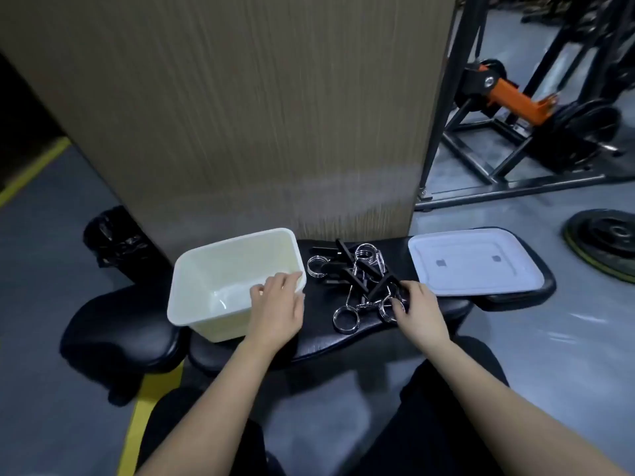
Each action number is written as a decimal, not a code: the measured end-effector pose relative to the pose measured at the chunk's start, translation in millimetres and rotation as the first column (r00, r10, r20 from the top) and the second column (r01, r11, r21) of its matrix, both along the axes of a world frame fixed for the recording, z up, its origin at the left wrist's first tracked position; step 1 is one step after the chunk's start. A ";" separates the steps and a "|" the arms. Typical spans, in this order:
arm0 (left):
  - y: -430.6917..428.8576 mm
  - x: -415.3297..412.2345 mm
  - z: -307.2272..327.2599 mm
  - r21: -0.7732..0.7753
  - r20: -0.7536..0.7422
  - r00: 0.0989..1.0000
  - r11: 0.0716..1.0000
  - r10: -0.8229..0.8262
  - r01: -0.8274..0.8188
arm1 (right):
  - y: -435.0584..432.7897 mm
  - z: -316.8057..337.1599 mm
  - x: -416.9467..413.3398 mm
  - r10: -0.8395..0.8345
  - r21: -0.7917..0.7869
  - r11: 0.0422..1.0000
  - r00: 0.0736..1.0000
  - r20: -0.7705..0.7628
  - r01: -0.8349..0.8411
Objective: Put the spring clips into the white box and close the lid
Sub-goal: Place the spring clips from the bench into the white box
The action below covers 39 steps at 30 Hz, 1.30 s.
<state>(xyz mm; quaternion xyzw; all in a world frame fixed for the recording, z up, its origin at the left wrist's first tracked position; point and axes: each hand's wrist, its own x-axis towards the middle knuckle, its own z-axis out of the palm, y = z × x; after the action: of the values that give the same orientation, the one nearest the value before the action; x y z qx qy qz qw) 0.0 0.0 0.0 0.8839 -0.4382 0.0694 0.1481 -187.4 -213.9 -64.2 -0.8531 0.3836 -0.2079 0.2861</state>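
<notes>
A white box point(220, 269) stands open and empty on the left of a black padded bench point(319, 334). My left hand point(276, 309) grips its near right rim. A heap of chrome spring clips point(357, 269) with black handles lies in the bench's middle. My right hand point(417, 309) is closed on one spring clip point(386, 309) at the heap's near right edge. The white lid point(474, 266) lies flat, inner side up, at the bench's right end.
A tall wood-grain panel point(261, 115) rises right behind the bench. A black bag-lined bin point(117, 238) stands behind the box at left. A weight plate point(604, 238) lies on the floor at right, with a rack and orange lever point(515, 97) beyond.
</notes>
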 end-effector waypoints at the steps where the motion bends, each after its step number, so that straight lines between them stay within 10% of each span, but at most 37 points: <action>1: -6.3 -8.2 1.3 -0.039 0.039 0.999 0.999 -0.029 0.030 | -4.6 -4.7 -3.3 0.013 0.001 1.000 1.000 0.001 -0.013; 6: -57.6 -40.1 -10.1 0.021 0.184 0.931 0.948 -0.315 0.317 | -18.3 -16.8 -13.6 0.045 0.064 0.997 0.993 -0.110 -0.038; 17: -108.8 -34.1 -56.1 0.390 0.165 0.890 0.857 -0.425 0.337 | -48.5 -43.9 -18.1 0.028 0.275 0.960 0.958 -0.285 0.054; 32: -126.7 -48.0 -56.3 0.359 0.218 0.954 0.926 -0.205 0.116 | -38.6 -21.3 -2.5 -0.091 0.483 0.869 0.995 -0.048 0.103; 39: -125.4 -41.0 -58.9 0.405 0.175 0.964 0.907 -0.199 0.114 | -25.8 -20.3 0.0 0.010 0.311 0.949 0.986 -0.168 0.044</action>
<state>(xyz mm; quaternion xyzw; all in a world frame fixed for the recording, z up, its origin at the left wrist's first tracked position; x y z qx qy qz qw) -41.0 -125.4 -58.9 0.8448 -0.5262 0.0621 -0.0741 -187.5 -239.7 -84.6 -0.8080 0.4418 -0.0743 0.3827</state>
